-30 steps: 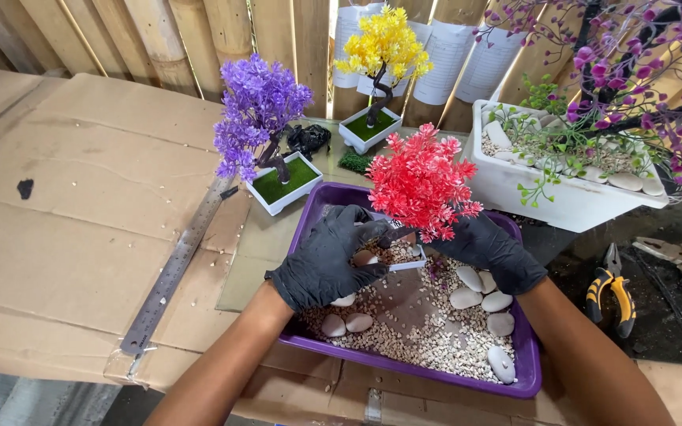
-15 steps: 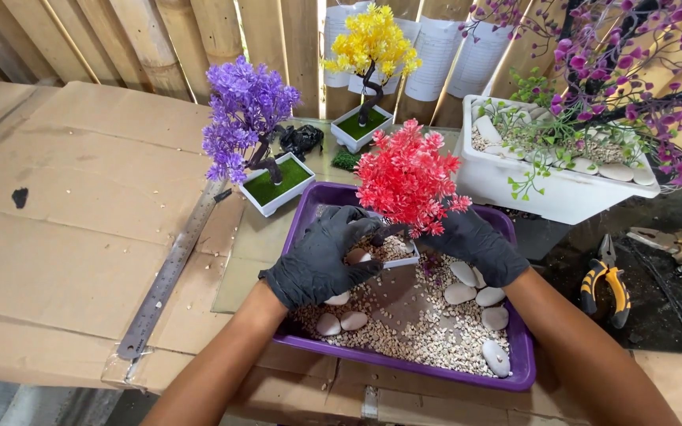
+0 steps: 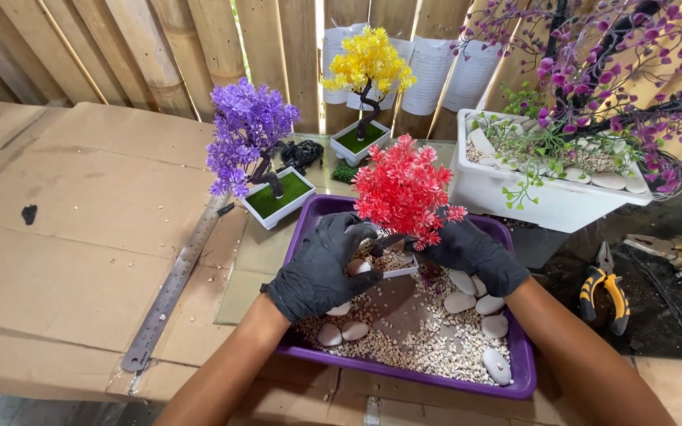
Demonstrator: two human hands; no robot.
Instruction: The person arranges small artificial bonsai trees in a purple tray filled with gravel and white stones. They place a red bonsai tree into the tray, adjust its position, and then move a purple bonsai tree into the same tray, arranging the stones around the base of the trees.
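A small artificial tree with red foliage point(image 3: 402, 188) stands in a little white pot point(image 3: 399, 270) inside a purple tray point(image 3: 515, 237). Small gravel and several smooth white stones point(image 3: 467, 301) fill the tray. Both hands wear black gloves. My left hand point(image 3: 321, 264) cups the pot's left side, with a white stone point(image 3: 359, 267) under its fingertips. On the pot's right side rests my right hand point(image 3: 467, 248), its fingers near the trunk. The pot is mostly hidden by the hands.
A purple tree in a white pot point(image 3: 250, 150) and a yellow one point(image 3: 366, 75) stand behind the tray. A white planter point(image 3: 546, 197) with pink-leaved branches is at right. Pliers point(image 3: 605, 292) lie right of the tray, a steel ruler point(image 3: 171, 292) on cardboard at left.
Both hands have stayed on the red tree's pot, shifting only slightly. The camera has moved a little, so the scene sits lower in view.
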